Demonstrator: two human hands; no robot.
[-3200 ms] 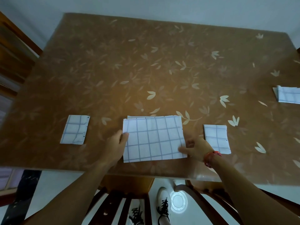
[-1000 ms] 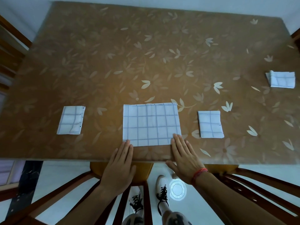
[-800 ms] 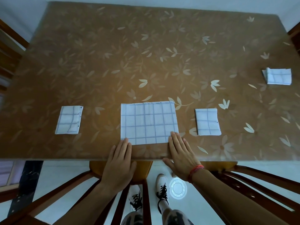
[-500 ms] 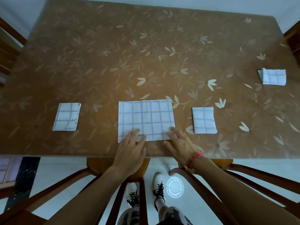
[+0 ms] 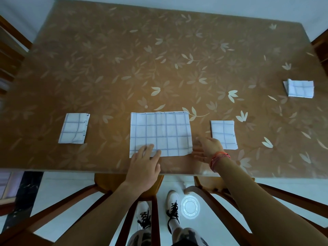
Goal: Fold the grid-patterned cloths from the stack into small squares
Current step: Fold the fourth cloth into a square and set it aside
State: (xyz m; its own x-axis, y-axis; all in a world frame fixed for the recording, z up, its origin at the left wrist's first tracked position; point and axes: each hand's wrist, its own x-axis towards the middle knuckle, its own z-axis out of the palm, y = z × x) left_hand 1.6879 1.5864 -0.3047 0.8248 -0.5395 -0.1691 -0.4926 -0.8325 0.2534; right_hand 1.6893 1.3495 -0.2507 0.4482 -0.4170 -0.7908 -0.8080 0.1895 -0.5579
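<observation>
A white cloth with a blue grid [image 5: 160, 133] lies flat near the table's front edge, folded to a wide rectangle. My left hand [image 5: 144, 164] rests palm down on its near left corner, fingers spread on the fabric. My right hand [image 5: 206, 148] sits at the cloth's near right corner, fingers apart and touching the edge, which curls up slightly. Three smaller folded grid cloths lie around it: one to the left [image 5: 74, 128], one just right of my right hand [image 5: 223, 134], one at the far right [image 5: 300, 88].
The table [image 5: 159, 59] has a brown leaf-patterned cover, and its front edge runs just below my hands. Wooden chair backs [image 5: 124, 201] stand under that edge, and more dark wooden furniture [image 5: 10, 47] flanks the table's left and right sides.
Both hands slid from the table's front edge up onto the big cloth's near corners. The left hand now lies on the fabric, and the right has moved to the right-hand corner.
</observation>
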